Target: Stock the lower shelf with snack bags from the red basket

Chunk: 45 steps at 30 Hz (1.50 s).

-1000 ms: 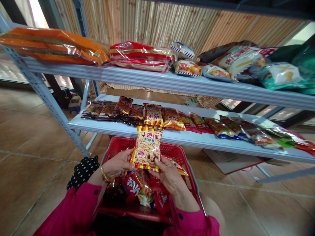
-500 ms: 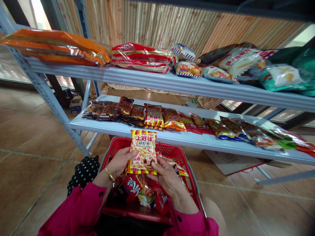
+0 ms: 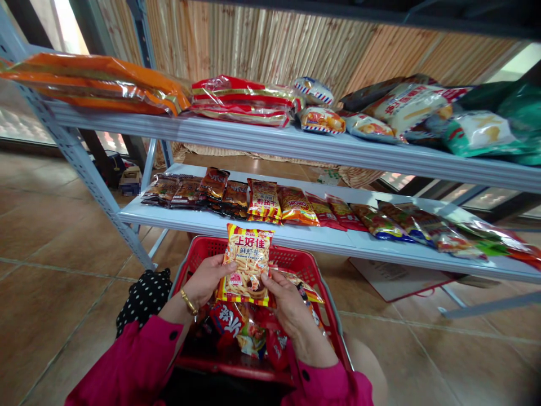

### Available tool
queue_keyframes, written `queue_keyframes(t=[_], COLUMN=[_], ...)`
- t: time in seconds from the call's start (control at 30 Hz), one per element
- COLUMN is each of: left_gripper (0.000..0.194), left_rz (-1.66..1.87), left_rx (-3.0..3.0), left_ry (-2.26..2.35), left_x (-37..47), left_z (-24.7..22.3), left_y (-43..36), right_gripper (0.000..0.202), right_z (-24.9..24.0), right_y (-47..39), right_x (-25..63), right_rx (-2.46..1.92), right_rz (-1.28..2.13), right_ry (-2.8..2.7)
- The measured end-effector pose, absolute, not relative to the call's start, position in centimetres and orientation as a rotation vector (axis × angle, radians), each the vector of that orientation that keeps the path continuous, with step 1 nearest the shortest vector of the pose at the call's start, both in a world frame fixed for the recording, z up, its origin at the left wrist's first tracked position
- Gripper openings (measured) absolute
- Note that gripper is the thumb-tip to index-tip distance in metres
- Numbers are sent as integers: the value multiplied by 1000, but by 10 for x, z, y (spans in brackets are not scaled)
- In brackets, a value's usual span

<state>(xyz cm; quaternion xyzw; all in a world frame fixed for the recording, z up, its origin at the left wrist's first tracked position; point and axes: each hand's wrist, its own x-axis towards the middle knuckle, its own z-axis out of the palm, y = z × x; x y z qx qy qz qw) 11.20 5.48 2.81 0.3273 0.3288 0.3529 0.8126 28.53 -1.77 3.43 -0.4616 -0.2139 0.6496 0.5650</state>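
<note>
A yellow and red bag of prawn crackers [image 3: 247, 265] is held upright, its printed front facing me, above a red shopping basket [image 3: 190, 344]. My left hand [image 3: 207, 282] pinches its left edge, thumb on the front. On the lower right edge, my right hand [image 3: 287, 301] grips the same bag, thumb also in front. The fingers behind the bag are hidden. Beneath my hands, the basket holds several snack packs, among them a red pack with white characters [image 3: 230, 320] and a yellow-edged pack [image 3: 310, 290] at the right.
Beyond the basket, a lower shelf [image 3: 203, 224] carries a row of snack packs, including matching prawn cracker bags [image 3: 264, 200]. The upper shelf [image 3: 236, 134] bears larger bags. A metal shelf post [image 3: 84, 163] stands at left, and flattened cardboard [image 3: 393, 279] lies under the shelf.
The bag has shifted slightly right and tilted a little in my hands, and my right thumb has moved up slightly along its edge. Both hands keep hold of it.
</note>
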Motion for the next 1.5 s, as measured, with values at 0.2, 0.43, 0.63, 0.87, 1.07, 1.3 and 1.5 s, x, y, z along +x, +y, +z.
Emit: queue_keyframes(t=[0.2, 0.43, 0.63, 0.87, 1.07, 1.3, 1.5], left_gripper=[52, 52, 54, 54, 52, 51, 53], left_rz=[709, 689, 689, 679, 644, 642, 635], left_rx=[719, 723, 718, 724, 725, 727, 735], left_ry=[665, 637, 638, 649, 632, 587, 608], left_x=[113, 115, 114, 114, 115, 115, 114], left_z=[27, 30, 28, 27, 29, 24, 23], left_y=[51, 46, 47, 47, 45, 45, 45], right_gripper=[39, 38, 50, 46, 36, 35, 34], right_z=[37, 40, 44, 47, 42, 41, 51], right_y=[-11, -9, -10, -7, 0, 0, 6], right_x=[288, 284, 282, 287, 293, 293, 296], right_rx=[-1068, -1025, -1042, -1042, -1048, -1091, -1101], right_rz=[1500, 1508, 1482, 1448, 1378, 1366, 1256], right_ry=[-499, -478, -453, -485, -448, -393, -343])
